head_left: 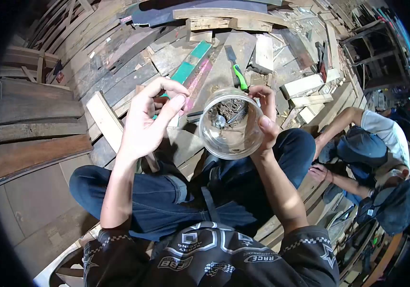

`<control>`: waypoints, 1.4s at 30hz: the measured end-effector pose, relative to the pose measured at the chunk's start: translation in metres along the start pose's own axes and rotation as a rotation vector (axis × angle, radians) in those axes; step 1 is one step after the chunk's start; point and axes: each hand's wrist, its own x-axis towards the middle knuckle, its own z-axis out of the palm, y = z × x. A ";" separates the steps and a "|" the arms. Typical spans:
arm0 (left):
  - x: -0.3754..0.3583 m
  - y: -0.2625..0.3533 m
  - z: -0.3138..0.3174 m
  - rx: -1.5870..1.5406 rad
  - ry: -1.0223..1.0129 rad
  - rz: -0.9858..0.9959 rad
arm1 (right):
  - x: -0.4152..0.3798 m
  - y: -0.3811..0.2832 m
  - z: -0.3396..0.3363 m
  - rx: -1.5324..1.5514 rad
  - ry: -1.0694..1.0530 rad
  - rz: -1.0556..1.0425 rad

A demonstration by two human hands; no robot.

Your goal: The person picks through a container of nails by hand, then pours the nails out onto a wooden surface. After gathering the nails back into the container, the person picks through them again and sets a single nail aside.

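My right hand [266, 119] grips the side of a clear plastic jar [231, 150], tilted so that its open mouth faces me. Inside lies a heap of thin dark pieces that look like nails [233, 112], with a small shiny round object [220, 121] among them. To the left of the jar, my left hand [155, 115] is raised with thumb and forefinger pinched together. Whatever they hold, if anything, is too small to make out. Behind the jar a chisel [236, 69] with a green and black handle lies on the boards, its handle end partly hidden.
A green painted wood strip [190, 62] lies ahead of my left hand. Wood blocks [263, 53] and offcuts [305, 86] are scattered at the right, near pliers [321, 60]. A co-worker [386, 129] sits close on my right. Planks [37, 148] lie at the left.
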 end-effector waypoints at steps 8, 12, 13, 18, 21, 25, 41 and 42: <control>0.000 0.001 0.002 0.001 -0.010 -0.014 | -0.002 -0.004 0.004 0.021 0.009 0.023; -0.001 0.003 0.002 0.002 -0.012 -0.012 | -0.002 -0.001 0.002 0.012 0.006 0.017; -0.001 0.003 0.002 0.000 -0.015 -0.012 | -0.002 -0.001 0.001 0.006 0.004 0.015; 0.000 0.004 0.005 0.001 -0.021 -0.042 | 0.000 -0.001 -0.002 -0.015 -0.004 0.019; 0.000 0.008 0.003 -0.019 -0.039 -0.078 | 0.000 -0.004 0.001 0.008 0.010 0.035; -0.001 0.008 0.004 -0.033 -0.039 -0.083 | -0.001 -0.004 0.000 0.012 0.004 0.030; 0.001 0.004 0.007 -0.052 -0.039 -0.045 | 0.000 -0.001 -0.002 0.001 -0.011 0.046; 0.001 0.004 0.006 -0.036 -0.042 -0.041 | 0.001 0.000 -0.002 0.003 -0.010 0.048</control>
